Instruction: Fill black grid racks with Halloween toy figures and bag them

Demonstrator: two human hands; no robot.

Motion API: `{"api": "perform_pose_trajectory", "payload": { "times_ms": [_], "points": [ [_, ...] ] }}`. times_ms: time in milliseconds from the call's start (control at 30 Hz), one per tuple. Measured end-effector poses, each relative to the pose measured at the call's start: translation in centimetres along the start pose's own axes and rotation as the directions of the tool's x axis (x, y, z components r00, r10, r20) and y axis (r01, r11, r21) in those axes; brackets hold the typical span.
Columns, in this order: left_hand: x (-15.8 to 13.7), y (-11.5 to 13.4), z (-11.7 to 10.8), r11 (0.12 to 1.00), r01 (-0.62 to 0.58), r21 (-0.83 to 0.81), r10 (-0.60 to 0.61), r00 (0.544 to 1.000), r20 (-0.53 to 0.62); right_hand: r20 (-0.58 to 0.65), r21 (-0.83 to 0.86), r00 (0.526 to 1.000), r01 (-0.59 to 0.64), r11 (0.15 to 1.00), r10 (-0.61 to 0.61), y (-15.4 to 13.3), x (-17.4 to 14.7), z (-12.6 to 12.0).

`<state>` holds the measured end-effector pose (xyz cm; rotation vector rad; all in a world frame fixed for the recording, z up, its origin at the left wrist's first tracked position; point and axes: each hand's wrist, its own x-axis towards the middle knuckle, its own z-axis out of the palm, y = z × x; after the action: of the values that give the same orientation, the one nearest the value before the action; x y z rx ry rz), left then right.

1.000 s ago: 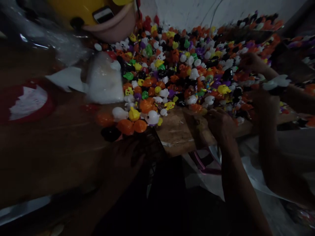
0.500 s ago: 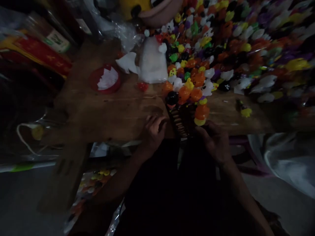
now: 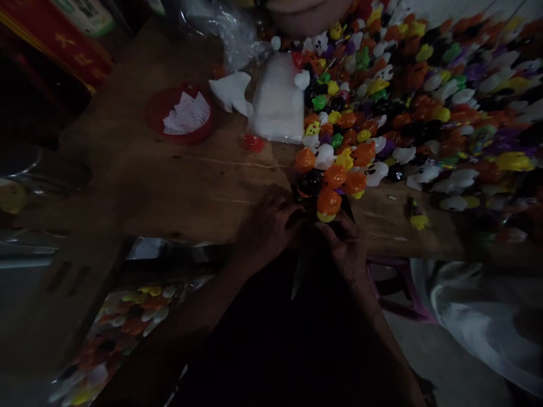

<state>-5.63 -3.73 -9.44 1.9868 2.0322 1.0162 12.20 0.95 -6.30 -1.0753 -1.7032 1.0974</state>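
My right hand pinches a small orange plastic toy figure with a yellow base, at the table's near edge. Close beside it on the left is my left hand, its fingers curled inward. Whatever lies between those fingertips is too dark to make out. Just beyond both hands sit a black toy figure and more orange toy figures. A dim, pointed strip hangs below the hands against dark clothing.
A large heap of small colourful toys covers the table's right side. On the wooden table are a red bowl of paper slips, a stack of clear bags and a red piece. A purple stool stands below.
My right hand has moved left with the orange toy figure, and my left hand has come in close beside it. The hands now cover the slotted dark strip. The camera view has shifted.
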Motion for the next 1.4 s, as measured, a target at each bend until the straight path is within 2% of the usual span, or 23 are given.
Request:
{"api": "perform_pose_trajectory", "payload": {
  "times_ms": [200,300,433,533,600,667,767,867,1000,1167,1267,1400],
  "points": [
    [0.1,-0.1,-0.2,1.0,-0.017,0.021,0.017,1.0,0.02,-0.067,-0.048,0.992,-0.112,0.993,0.109,-0.3,-0.1,0.6],
    [0.2,-0.1,-0.1,1.0,-0.031,0.002,0.031,1.0,0.001,-0.077,-0.192,0.995,-0.079,0.978,0.065,-0.7,0.3,0.9],
    [0.1,0.0,-0.1,1.0,-0.03,-0.003,0.03,0.999,-0.01,-0.03,-0.417,0.998,-0.06,0.907,0.052,-1.5,1.0,1.2],
    [0.1,-0.1,-0.2,0.999,-0.036,-0.005,0.036,0.999,-0.017,0.051,-0.471,0.999,0.027,0.882,-0.003,-2.1,1.0,0.6],
    [0.4,-0.2,-0.2,0.999,-0.039,-0.015,0.039,0.999,-0.01,0.109,-0.45,0.993,0.091,0.889,-0.046,-2.2,0.7,-0.3],
    [0.7,-0.3,-0.2,0.998,-0.041,-0.043,0.041,0.999,0.008,0.131,-0.396,0.99,0.102,0.913,-0.053,-2.0,0.3,-1.0],
    [1.1,-0.5,-0.3,0.996,-0.043,-0.078,0.043,0.999,0.007,0.03,-0.252,0.999,0.035,0.967,-0.028,-1.1,0.0,-0.9],
    [1.1,-0.5,-0.4,0.998,-0.034,-0.05,0.034,0.999,0.014,-0.112,-0.127,0.994,-0.011,0.992,-0.003,0.3,0.2,0.8],
    [0.9,-0.2,-0.7,0.999,-0.03,-0.015,0.031,0.998,0.046,-0.15,-0.106,0.988,-0.039,0.994,0.023,1.1,0.6,2.9],
    [0.7,-0.4,-0.5,0.999,-0.026,-0.026,0.028,0.998,0.056,-0.156,-0.255,0.986,0.022,0.967,-0.063,0.6,0.9,3.2],
    [0.7,-0.6,-0.2,0.997,-0.031,-0.064,0.035,0.997,0.066,-0.167,-0.364,0.973,0.09,0.927,-0.16,0.4,1.0,3.1],
    [0.7,-0.5,0.1,0.995,-0.027,-0.094,0.03,0.999,0.033,-0.068,-0.481,0.951,0.235,0.845,-0.303,0.8,0.9,3.2]
  ]
}}
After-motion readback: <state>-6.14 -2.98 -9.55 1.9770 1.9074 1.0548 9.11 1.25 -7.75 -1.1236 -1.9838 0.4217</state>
